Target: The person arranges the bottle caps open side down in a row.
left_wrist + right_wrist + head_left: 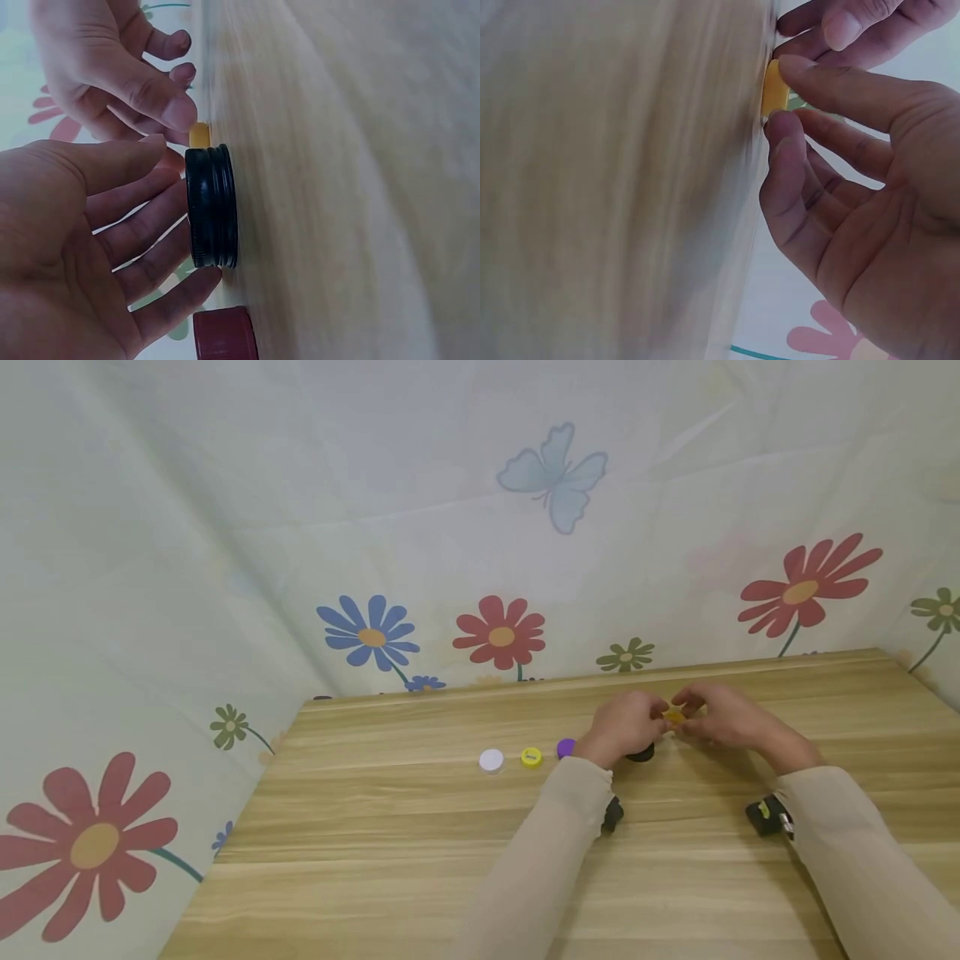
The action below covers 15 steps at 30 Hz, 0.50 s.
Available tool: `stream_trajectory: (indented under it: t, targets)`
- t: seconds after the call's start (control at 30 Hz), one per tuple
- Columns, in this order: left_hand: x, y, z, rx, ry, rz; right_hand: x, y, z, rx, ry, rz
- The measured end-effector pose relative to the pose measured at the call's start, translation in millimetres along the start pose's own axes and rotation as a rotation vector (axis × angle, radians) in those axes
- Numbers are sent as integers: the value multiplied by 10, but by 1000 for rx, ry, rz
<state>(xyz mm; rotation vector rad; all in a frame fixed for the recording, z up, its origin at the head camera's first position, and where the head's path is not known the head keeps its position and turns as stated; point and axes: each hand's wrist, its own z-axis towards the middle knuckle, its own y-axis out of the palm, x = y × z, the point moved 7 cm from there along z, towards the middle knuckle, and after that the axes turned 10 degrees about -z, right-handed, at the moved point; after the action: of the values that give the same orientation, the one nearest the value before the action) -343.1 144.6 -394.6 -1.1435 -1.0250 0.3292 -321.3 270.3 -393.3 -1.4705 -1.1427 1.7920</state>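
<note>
A small orange-yellow cap (673,717) lies on the table between the two hands. My right hand (723,717) pinches it by its edges; in the right wrist view the thumb and index finger sit at either end of the cap (775,88). My left hand (624,723) is close on the other side, its fingers loosely spread and holding nothing. A ridged black lid (211,206) stands beside these left fingers and is partly covered by the hand in the head view. Next to it, the left wrist view has a dark red cap (225,334).
Left of the hands, a purple cap (566,748), a yellow ring-shaped cap (531,757) and a white cap (491,761) form a row on the wood-grain table (360,827). A flower-printed cloth (420,527) hangs behind the table's far edge.
</note>
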Motion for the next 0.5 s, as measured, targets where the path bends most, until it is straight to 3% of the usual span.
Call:
stream_trajectory:
  t: [0.5]
  targets:
    - [-20,10,0,-1,43,-66,4,-1,25,32,-35,-36]
